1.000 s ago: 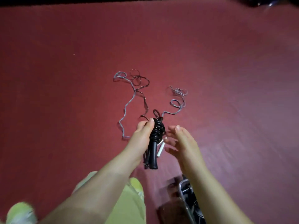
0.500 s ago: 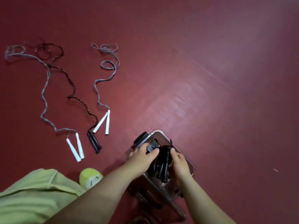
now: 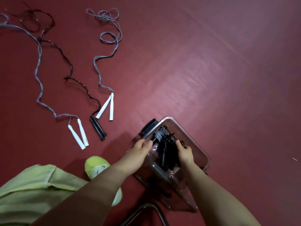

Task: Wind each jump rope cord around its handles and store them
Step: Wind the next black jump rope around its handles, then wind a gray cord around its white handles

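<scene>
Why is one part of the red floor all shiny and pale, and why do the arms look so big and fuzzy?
In the head view, light glares off the floor in a pale streak above the clear box; the left hand casts a soft shadow beside it; the forearms sit close to the wide-angle lens, so they look stretched and a bit blurred, while the white handles stay fairly sharp.

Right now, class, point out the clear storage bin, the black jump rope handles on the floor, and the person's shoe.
clear storage bin (image 3: 192, 135): head view, far rim.
black jump rope handles (image 3: 97, 127): head view, mid-grip.
shoe (image 3: 95, 165): head view, toe.

A lime-green shoe (image 3: 96, 167) rests on the red floor (image 3: 211, 62).
</scene>
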`<state>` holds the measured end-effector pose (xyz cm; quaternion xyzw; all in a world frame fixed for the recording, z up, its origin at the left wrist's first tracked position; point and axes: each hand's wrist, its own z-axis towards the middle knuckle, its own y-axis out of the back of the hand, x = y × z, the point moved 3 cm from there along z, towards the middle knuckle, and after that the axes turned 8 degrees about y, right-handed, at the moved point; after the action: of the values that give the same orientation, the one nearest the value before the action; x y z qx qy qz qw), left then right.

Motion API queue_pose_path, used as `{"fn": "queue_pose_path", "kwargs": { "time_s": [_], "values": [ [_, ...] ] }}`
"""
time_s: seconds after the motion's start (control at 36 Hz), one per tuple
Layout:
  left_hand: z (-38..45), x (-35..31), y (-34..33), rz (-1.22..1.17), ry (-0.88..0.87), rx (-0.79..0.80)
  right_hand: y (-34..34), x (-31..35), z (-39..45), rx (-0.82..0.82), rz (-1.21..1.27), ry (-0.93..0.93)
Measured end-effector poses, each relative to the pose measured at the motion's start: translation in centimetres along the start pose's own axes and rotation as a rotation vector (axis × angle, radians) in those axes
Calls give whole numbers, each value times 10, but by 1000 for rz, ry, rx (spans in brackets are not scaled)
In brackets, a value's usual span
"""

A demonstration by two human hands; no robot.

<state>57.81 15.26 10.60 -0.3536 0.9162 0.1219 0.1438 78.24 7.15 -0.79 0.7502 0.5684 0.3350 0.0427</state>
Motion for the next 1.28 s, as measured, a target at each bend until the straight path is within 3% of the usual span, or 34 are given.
{"fn": "queue_pose_path", "kwargs": {
  "time_s": [0.17, 0.39, 0.56, 0.64, 0.86, 1.0, 1.14, 1.28],
  "values": [
    [4, -3, 45, -40, -35, -84, -1, 41, -55, -10, 19, 265],
    [-30, 19, 165, 229, -155, -192, -97, 119, -118, 368, 70, 513],
    [-46, 99, 272, 121, -75, -324, -228, 140, -144, 652, 26, 474],
    [-34, 148, 297, -18, -21, -390, -295, 135, -144, 702, 26, 421],
    [23, 228, 278, -424, 65, -329, -413, 110, -110, 502, -267, 558],
    [51, 249, 265, -635, 100, -309, -452, 77, -85, 357, -680, 541],
    [69, 267, 259, -735, 154, -329, -468, 68, -81, 273, -877, 626],
    [71, 292, 259, -901, 211, -311, -468, 87, -82, 378, -902, 628]
  ]
}}
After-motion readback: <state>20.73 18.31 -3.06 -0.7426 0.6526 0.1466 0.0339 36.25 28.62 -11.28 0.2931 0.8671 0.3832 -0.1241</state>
